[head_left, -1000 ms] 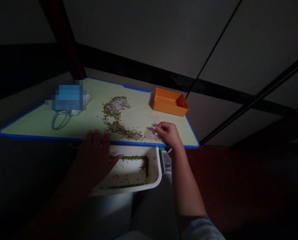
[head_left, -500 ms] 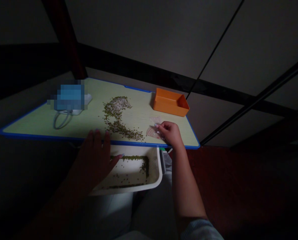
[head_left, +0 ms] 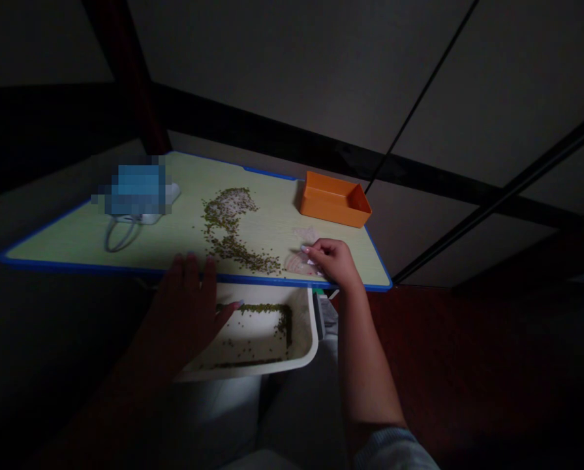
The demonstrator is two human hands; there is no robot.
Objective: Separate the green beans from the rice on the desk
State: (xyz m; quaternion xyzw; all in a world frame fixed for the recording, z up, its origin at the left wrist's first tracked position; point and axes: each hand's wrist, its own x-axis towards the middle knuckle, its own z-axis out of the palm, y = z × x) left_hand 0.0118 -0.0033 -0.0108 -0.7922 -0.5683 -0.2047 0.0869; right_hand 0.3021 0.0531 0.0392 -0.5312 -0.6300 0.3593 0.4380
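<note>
My right hand (head_left: 333, 260) is closed in a pinch at the right front of the board. Its thumb and fingers hold a thin, pale, see-through piece with a pinkish pattern (head_left: 299, 262), partly covered by the fingers; its kind is unclear. My left hand (head_left: 186, 313) lies with fingers apart over the board's front edge, holding nothing, its thumb above the white tub (head_left: 305, 352). Between the hands, small green beans (head_left: 245, 256) are spread in a curved band. Farther back, pale grains (head_left: 229, 203) lie mixed with the beans.
An orange box (head_left: 335, 209) stands at the back right of the blue-edged board (head_left: 267, 196). A blurred-out device (head_left: 138, 189) with a looped grey cable (head_left: 110, 238) sits at the left. More green beans line the tub's inside edges, below the board.
My right hand shifts very slightly, and the pinkish pattern by its fingers looks different from frame to frame. My left hand, the beans and the orange box stay put.
</note>
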